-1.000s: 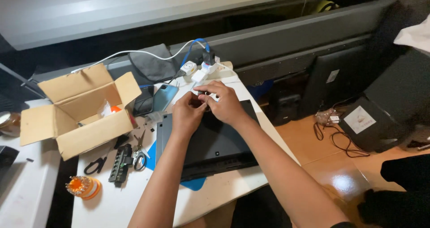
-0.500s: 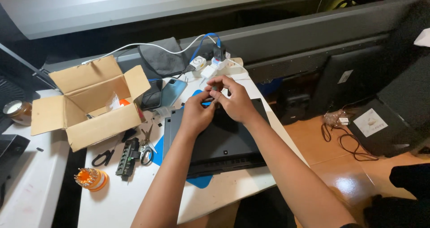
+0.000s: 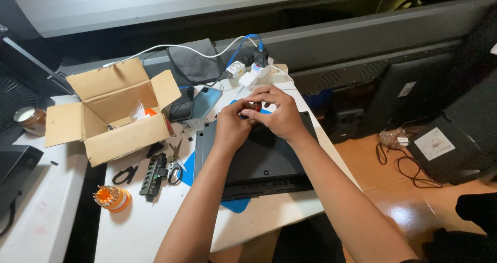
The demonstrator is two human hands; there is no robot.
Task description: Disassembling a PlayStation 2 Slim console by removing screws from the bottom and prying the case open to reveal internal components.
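Laptop (image 3: 261,162), dark and lying flat with its underside up, sits on a blue mat (image 3: 235,205) near the front edge of the white bench (image 3: 134,232). Both hands meet over the laptop's far edge: the left hand (image 3: 231,131) and the right hand (image 3: 274,113) have their fingers pinched together around a small dark tool with a red tip (image 3: 254,108), too small to tell apart further. Just left of the laptop lie small scissors (image 3: 175,157), a black bit holder (image 3: 154,176) and black-handled scissors (image 3: 124,175), and further left toward the bench's front stands an orange round bit case (image 3: 111,198). Left of and beyond the laptop an open cardboard box (image 3: 111,113) takes up much of the bench. Beyond the laptop lie two phones (image 3: 194,103), a grey pouch (image 3: 194,64), and white chargers (image 3: 246,74) with white and blue cables crowding close to the hands. Right of the laptop, off the bench, dark monitors (image 3: 409,92) stand on the wooden floor.
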